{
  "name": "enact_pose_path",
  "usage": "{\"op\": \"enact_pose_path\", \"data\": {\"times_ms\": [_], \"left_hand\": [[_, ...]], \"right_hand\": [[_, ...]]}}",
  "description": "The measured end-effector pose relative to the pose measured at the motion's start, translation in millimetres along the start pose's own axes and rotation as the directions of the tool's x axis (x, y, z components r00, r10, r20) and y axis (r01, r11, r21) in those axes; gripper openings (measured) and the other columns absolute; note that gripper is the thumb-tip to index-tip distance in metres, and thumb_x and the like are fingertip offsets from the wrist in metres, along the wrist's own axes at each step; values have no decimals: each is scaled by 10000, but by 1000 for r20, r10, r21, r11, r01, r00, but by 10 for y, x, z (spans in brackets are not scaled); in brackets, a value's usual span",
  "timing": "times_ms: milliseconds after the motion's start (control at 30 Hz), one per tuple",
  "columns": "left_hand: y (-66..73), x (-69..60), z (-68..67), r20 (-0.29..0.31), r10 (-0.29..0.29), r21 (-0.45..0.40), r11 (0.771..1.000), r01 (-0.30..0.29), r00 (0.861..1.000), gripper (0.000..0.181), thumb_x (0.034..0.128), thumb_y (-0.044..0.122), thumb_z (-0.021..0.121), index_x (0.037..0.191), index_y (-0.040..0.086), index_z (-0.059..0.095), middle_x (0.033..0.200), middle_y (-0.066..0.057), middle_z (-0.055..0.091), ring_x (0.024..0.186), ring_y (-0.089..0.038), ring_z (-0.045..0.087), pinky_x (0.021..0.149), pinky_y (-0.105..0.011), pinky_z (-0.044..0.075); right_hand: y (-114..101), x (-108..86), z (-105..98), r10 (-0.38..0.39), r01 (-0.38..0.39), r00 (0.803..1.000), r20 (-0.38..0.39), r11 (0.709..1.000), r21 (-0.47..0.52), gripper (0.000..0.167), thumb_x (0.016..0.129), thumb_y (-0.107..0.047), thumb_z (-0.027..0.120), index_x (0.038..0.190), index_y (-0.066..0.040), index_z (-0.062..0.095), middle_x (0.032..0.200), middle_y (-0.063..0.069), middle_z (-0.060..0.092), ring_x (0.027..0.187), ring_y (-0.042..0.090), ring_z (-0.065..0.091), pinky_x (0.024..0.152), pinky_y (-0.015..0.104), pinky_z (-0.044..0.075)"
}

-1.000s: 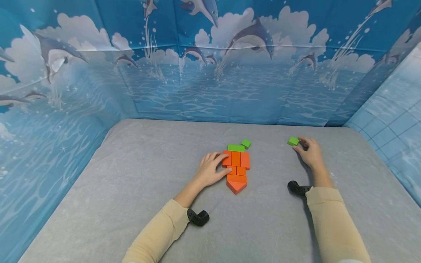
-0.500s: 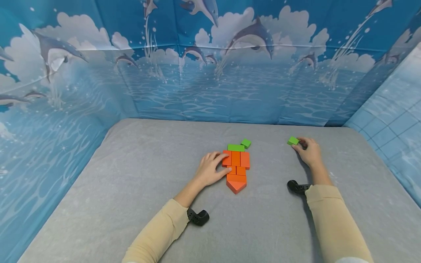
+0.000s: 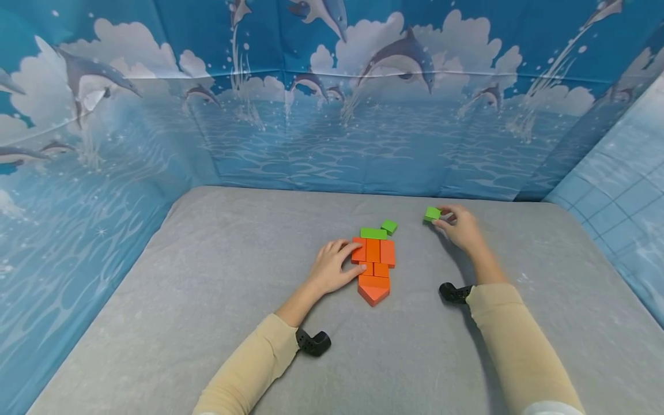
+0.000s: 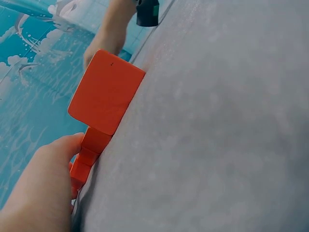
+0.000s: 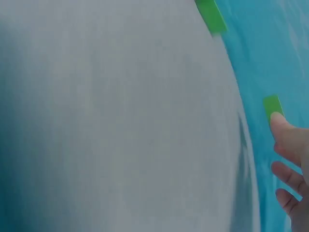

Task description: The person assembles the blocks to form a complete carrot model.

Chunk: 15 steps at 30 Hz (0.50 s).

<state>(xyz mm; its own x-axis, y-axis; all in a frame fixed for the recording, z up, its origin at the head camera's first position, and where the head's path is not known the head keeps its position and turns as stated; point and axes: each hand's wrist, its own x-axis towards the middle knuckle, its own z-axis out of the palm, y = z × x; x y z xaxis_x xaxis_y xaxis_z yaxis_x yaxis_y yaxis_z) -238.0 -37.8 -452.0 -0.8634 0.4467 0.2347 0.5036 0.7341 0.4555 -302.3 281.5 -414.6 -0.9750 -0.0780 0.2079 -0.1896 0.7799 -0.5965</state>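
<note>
On the grey table lies a carrot-like figure of flat orange blocks (image 3: pixel 372 251), with a pointed block (image 3: pixel 373 294) at its near end. A long green block (image 3: pixel 373 233) touches its far end, and a small green block (image 3: pixel 389 227) sits tilted at that block's right corner. My left hand (image 3: pixel 330 268) rests at the figure's left side, thumb and index finger spread and touching orange blocks. To the right, my right hand (image 3: pixel 463 229) pinches another small green block (image 3: pixel 432 214) above the table; the right wrist view shows the thumb on this green block (image 5: pixel 273 105).
The grey cloth-covered table (image 3: pixel 233 259) ends at a blue dolphin-print curtain (image 3: pixel 332 144) behind and at both sides. Black wrist devices hang at the left cuff (image 3: pixel 313 344) and the right cuff (image 3: pixel 454 293).
My right hand has moved left and slightly away from me with the green block, toward the figure. The left hand and the figure stay in place.
</note>
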Motion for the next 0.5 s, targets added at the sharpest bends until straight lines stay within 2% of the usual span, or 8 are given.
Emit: {"op": "enact_pose_path", "data": {"times_ms": [233,500], "left_hand": [[-5,8,10,3,-5,3,1000,5,1000,563,864,507,539,1349,232,457,1312,-82,446,1207,-262,381,1034,-451,253],[-9,15,12,8,-12,11,1000,11,1000,559,869,522,523,1345,236,460,1311,-81,447,1207,-265,381,1035,-448,250]], "right_hand": [[-361,215,182,-122,114,987,108,991,72,406,892,-132,599,1246,41,503,1154,254,495,1016,397,479,838,511,408],[-657,364,379,-183,170,954,239,983,73,381,886,-140,607,1234,-5,528,1134,199,514,998,332,488,779,456,439]]}}
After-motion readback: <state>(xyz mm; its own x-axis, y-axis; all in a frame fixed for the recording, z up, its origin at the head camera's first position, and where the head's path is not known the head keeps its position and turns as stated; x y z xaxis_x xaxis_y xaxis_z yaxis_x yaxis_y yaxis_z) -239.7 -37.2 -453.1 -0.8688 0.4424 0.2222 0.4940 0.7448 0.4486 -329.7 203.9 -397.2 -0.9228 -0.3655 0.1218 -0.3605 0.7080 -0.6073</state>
